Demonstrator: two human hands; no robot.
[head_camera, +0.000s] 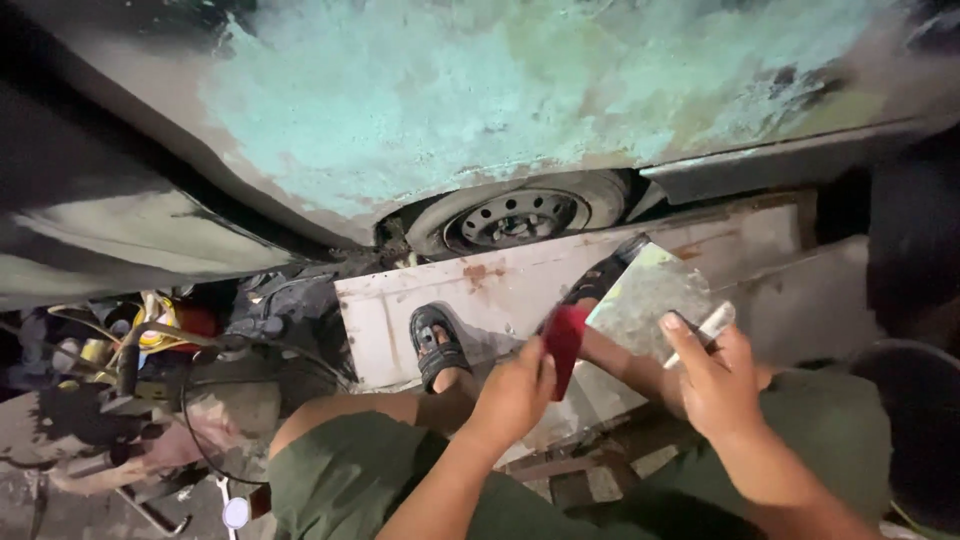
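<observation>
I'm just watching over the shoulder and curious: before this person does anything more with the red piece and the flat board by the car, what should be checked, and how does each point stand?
1. Left hand grips the red piece: ok, fingers closed on it.
2. Right hand holds the flat board steady: ok, though a small pale tool shares that hand.
3. Filler on the board: cannot tell, surface is blurred.
4. Feet in sandals planted on the white panel: ok.
5. Sanded car body within reach above the wheel: cannot tell.
6. Cables and tools left of the knees: not ok, cluttered.
</observation>
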